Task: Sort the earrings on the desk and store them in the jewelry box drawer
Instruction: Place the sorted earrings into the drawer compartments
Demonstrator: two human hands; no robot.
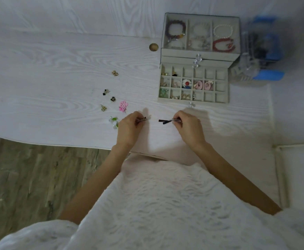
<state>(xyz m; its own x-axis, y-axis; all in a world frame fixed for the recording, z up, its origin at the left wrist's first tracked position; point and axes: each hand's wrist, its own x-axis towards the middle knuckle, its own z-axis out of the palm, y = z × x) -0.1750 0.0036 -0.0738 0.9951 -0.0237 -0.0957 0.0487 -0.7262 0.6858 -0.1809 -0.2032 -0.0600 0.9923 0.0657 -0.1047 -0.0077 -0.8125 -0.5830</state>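
No writing is showing anywhere. The right hand [187,127] is pinching a black tasselled earring [163,121] by its pale end, the tassel pointing toward the left hand [129,128], which is pinching a matching piece [144,119] (mostly hidden by fingers). Just beyond the right grip, the open drawer [193,102] is sitting; loose earrings [123,106] are lying beyond the left grip.

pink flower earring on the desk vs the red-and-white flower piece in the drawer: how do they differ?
Place: the pink flower earring lies loose on the desk, left of the hands; the red-and-white flower piece sits in a middle-row compartment of the open drawer.
Colour: the first is all pink; the second has white petals and a red centre with a blue bit.
Both are flower-shaped and untouched.
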